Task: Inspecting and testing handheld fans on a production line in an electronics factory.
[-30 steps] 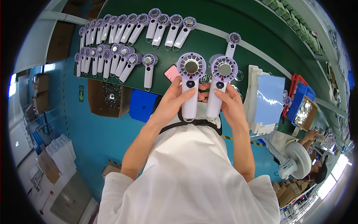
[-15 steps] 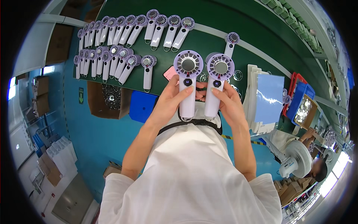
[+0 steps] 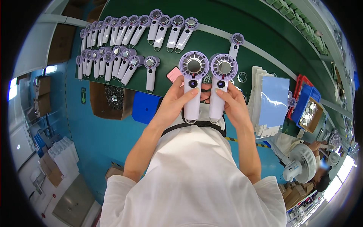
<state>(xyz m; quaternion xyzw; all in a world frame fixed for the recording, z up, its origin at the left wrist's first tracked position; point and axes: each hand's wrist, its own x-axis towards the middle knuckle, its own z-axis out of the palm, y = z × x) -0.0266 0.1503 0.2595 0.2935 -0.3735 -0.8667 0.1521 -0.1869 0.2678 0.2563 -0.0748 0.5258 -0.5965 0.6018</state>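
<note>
Two handheld fans with lilac round heads and pale handles stand upright side by side in front of my waist. My left hand (image 3: 172, 101) is wrapped round the left fan (image 3: 191, 104), its thumb on the handle just under the small lit display. Likewise, my right hand (image 3: 235, 104) grips the right fan (image 3: 217, 103), thumb below that fan's lit display. Each fan has a silver disc at its centre and a wire loop at the handle's foot. Some fingers are hidden behind the handles. The two heads almost touch.
Rows of similar fans (image 3: 150, 73) lie on the green table (image 3: 211, 13); another fan (image 3: 234, 47) lies beyond my hands. Rightward are a stack with a blue sheet (image 3: 273, 100), a blue bin (image 3: 302, 101) and a white standing fan (image 3: 305, 162). A person works behind it.
Both held fans have shifted slightly to the right in the picture, along with the table. The lit digits on their displays differ. My grip on each looks the same.
</note>
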